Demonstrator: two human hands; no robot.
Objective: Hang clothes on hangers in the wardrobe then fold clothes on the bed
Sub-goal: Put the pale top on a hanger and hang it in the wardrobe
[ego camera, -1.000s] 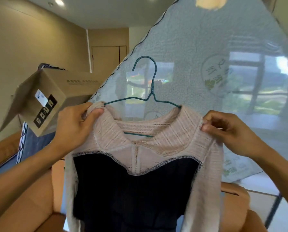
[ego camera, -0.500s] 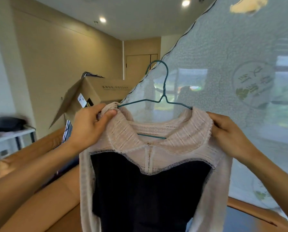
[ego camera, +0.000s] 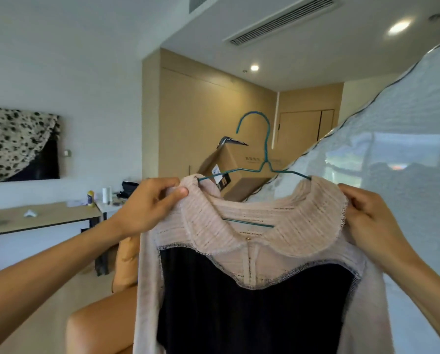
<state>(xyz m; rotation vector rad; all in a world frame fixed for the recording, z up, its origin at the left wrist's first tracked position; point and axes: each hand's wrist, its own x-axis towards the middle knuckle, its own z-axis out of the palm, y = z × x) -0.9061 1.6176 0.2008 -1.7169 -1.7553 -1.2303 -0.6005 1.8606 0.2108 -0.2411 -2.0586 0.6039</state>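
1. A pale pink knit top (ego camera: 259, 236) with a dark front panel fills the centre and lower middle of the frame. It is held up in the air on a teal wire hanger (ego camera: 266, 152).
2. The hanger's hook stands upright above the collar, at the centre. Both its shoulders run into the neckline, and its lower bar shows through the neck opening.
3. The left hand (ego camera: 147, 203), at centre left, pinches that side's shoulder of the top. The thumb lies on the front and the fingers curl behind the cloth.
4. The right hand (ego camera: 369, 221), at centre right, grasps the other shoulder, its fingers curled round the collar's lacy edge.
5. Behind the hanger sits a tilted cardboard box (ego camera: 239, 159). A plastic-wrapped mattress (ego camera: 405, 149) leans across the right side.
6. At the left edge a spotted cloth (ego camera: 14, 139) drapes over a dark screen, above a desk (ego camera: 42, 218) with small items.
7. An orange-brown seat (ego camera: 99, 323) shows at lower left.
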